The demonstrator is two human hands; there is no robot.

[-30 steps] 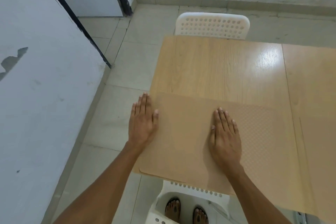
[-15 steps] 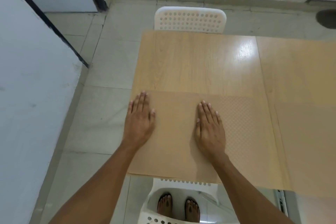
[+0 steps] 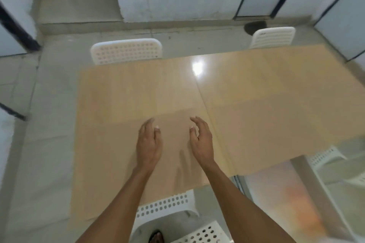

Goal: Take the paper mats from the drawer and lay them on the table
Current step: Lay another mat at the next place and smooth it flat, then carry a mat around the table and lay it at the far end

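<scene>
A tan paper mat lies flat on the near left part of the light wooden table, reaching the table's front edge. My left hand and my right hand are side by side over the mat's far right part, palms turned toward each other, fingers loosely bent, holding nothing. A shadow of the right arm falls on the mat. A second darker mat-like sheet covers the near part of the table's right half. The view is blurred.
White perforated chairs stand at the far side, one on the left and one on the right. Another white chair is tucked under the near edge below my arms. Grey walls and tiled floor surround the table.
Both hands have come off the mat, where they lay flat, and moved closer together with fingers bent. The camera has swung right and up, showing more of the table's right half.
</scene>
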